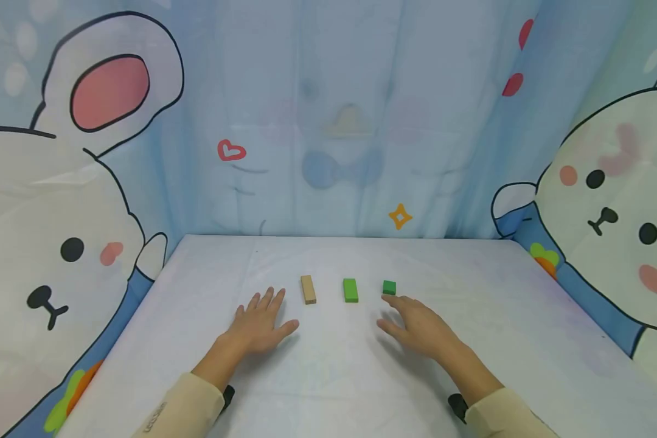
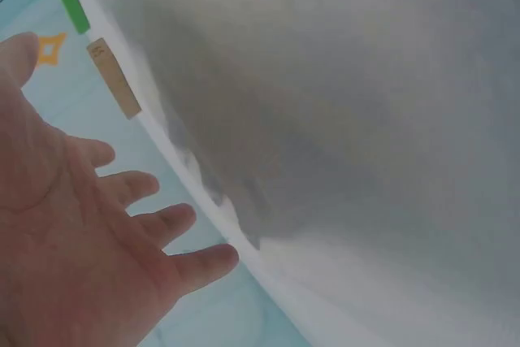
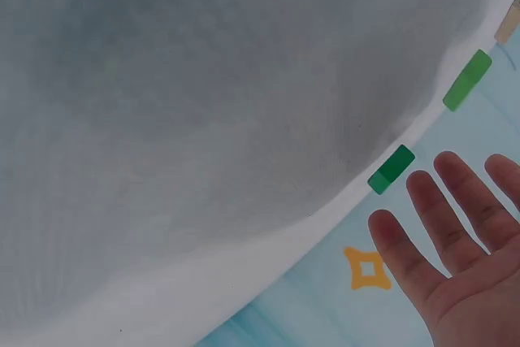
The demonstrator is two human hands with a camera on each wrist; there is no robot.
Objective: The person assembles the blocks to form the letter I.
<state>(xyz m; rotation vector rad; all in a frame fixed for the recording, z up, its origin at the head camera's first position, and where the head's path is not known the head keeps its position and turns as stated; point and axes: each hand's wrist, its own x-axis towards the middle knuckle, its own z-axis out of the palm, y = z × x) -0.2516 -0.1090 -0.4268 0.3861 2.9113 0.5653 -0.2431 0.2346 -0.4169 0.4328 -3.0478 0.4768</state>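
Observation:
Three small blocks lie apart in a row on the white table: a tan wooden block [image 1: 308,289] at left, a light green block [image 1: 350,290] in the middle, and a shorter dark green block [image 1: 389,287] at right. My left hand [image 1: 260,325] hovers over the cloth left of the tan block, fingers spread, holding nothing. My right hand [image 1: 420,325] is just in front of the dark green block, its fingers extended and holding nothing. In the right wrist view the dark green block [image 3: 392,169] appears beyond the fingertips. The left wrist view shows the tan block [image 2: 114,78] past the open palm.
A white cloth covers the table [image 1: 328,377], whose far edge meets a blue curtain [image 1: 328,121]. Printed cartoon bears flank the table, one at left [image 1: 44,201] and one at right [image 1: 618,201]. Both wrists wear dark straps below beige sleeves.

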